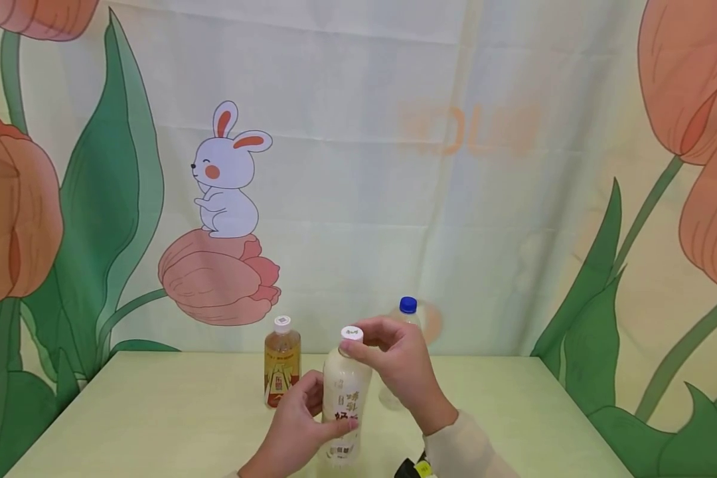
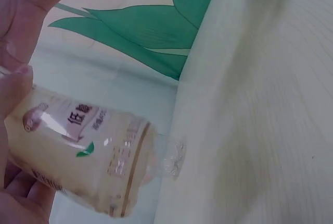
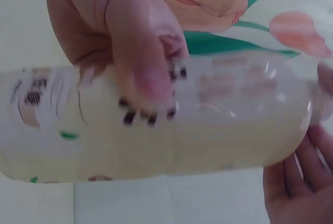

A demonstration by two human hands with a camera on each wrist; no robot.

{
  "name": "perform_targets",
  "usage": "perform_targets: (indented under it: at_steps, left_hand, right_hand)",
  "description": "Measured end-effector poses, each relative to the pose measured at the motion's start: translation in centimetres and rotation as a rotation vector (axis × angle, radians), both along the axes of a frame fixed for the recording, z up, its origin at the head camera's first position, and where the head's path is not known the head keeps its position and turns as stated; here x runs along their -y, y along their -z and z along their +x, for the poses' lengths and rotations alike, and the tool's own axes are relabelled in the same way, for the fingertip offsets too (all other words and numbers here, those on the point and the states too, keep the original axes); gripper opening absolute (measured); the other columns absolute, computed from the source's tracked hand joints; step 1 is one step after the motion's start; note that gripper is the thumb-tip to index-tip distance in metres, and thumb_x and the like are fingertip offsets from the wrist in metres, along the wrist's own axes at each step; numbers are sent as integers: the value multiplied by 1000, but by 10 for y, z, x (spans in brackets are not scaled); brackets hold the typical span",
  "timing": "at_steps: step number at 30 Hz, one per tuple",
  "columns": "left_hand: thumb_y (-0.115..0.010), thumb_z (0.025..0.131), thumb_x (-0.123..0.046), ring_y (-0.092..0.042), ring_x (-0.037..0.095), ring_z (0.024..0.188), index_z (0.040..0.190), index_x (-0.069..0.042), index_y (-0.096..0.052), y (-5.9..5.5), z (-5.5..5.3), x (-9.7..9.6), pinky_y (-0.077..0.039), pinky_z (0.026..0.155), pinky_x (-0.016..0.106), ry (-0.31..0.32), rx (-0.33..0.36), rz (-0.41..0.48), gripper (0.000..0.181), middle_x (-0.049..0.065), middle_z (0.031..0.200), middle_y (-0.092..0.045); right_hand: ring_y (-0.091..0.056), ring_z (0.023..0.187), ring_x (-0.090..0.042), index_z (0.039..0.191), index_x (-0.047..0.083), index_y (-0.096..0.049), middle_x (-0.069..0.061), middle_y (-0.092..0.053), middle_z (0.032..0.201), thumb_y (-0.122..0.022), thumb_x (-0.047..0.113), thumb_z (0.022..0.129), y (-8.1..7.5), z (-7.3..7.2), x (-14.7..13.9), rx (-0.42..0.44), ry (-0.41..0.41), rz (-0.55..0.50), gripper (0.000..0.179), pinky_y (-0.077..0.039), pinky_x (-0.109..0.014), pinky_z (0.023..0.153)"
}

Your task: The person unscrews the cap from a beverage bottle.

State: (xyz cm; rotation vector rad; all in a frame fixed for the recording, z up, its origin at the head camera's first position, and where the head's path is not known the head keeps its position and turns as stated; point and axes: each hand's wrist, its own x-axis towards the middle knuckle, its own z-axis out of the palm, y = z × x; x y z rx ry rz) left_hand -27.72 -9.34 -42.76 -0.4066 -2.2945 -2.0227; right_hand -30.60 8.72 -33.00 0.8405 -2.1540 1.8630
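Note:
A milky drink bottle point(image 1: 342, 378) with a white cap point(image 1: 352, 332) stands upright close over the table's front part. My left hand point(image 1: 295, 428) grips it around its lower body, thumb across the printed label. At the top, my right hand point(image 1: 401, 362) pinches the white cap between thumb and fingers. The right wrist view has the same bottle point(image 3: 229, 140) lying across it, with the left thumb pressed on the label and the right fingers point(image 3: 307, 177) at the cap end. In the left wrist view the bottle's lower label point(image 2: 78, 140) shows a green leaf.
Behind the left hand stands an amber drink bottle point(image 1: 282, 365) with a white cap and yellow-red label. A clear bottle with a blue cap point(image 1: 408, 305) is partly hidden behind the right hand. A black and yellow-green object point(image 1: 415, 469) lies at the front edge. A printed curtain point(image 1: 358, 199) hangs behind the table point(image 1: 173, 411).

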Motion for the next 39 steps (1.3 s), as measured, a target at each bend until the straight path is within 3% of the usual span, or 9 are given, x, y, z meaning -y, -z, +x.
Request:
perform_targets:
  at_steps: [2, 5, 11, 16, 23, 26, 29, 36, 39]
  left_hand:
    - [-93, 75, -30, -68, 22, 117, 119, -9, -56, 0, 0, -1, -56, 105, 42, -37, -19, -13, 62, 7, 121, -72]
    - [-93, 74, -29, -68, 22, 116, 118, -9, -56, 1, 0, -2, -57, 105, 41, -42, -33, -16, 61, 7, 120, -72]
    - [-93, 76, -30, -68, 23, 117, 120, -9, -56, 1, -2, 2, -57, 104, 42, 4, -53, -39, 61, 8, 123, -72]
    - [-92, 77, -25, -69, 24, 114, 127, -8, -56, 2, -4, 7, -58, 102, 40, 82, -34, -15, 63, 10, 124, -71]
    - [-89, 79, -13, -72, 24, 107, 139, -6, -53, 2, -7, 12, -60, 93, 31, 267, -12, 54, 70, 14, 127, -70]
    - [-87, 81, -13, -72, 24, 107, 141, -6, -52, 1, -7, 12, -60, 93, 31, 297, -9, 61, 70, 14, 128, -69]
    - [-88, 82, -17, -71, 24, 110, 140, -6, -51, 0, -6, 9, -60, 95, 31, 262, 1, 62, 70, 14, 128, -69]
    - [-91, 78, -32, -67, 24, 120, 128, -8, -54, -2, -4, 3, -56, 106, 42, 72, 5, -7, 67, 9, 127, -69]
    - [-92, 77, -32, -67, 24, 119, 125, -8, -55, -2, -4, 3, -56, 106, 43, 53, -18, -21, 65, 9, 125, -70]
  right_hand:
    - [-70, 88, -18, 100, 13, -79, -3, -78, 94, -88, 20, 82, -2, 5, 2, 4, 85, 10, 21, -59, -32, 77]
    - [-69, 87, -19, 98, 16, -80, -4, -78, 93, -89, 23, 80, -4, 10, 4, -7, 140, 34, 20, -58, -30, 73]
    - [-69, 88, -15, 98, 14, -81, -4, -77, 93, -84, 21, 86, -3, 9, 0, -107, 107, 75, 14, -58, -28, 78]
    - [-69, 92, -13, 103, 5, -80, -5, -78, 97, -81, 14, 88, -2, 2, -6, -111, -36, 38, 18, -59, -29, 89]
    - [-68, 86, -6, 112, -16, -68, 5, -76, 101, -73, 10, 94, -4, -13, -15, -35, -374, 4, 31, -60, -23, 73]
    - [-69, 90, -7, 113, -19, -65, 5, -76, 104, -70, 10, 96, -3, -16, -16, -10, -435, -3, 33, -60, -23, 76]
    - [-71, 92, -8, 116, -16, -66, 6, -77, 103, -70, 12, 96, -1, -14, -12, 15, -375, -28, 34, -60, -23, 77]
    - [-69, 89, -15, 100, 8, -79, 1, -77, 91, -85, 17, 85, 0, 0, 0, -15, 17, 8, 18, -58, -32, 82]
    - [-69, 93, -17, 97, 14, -81, -3, -78, 92, -85, 20, 85, -2, 4, 1, -82, 61, 42, 14, -57, -35, 86]
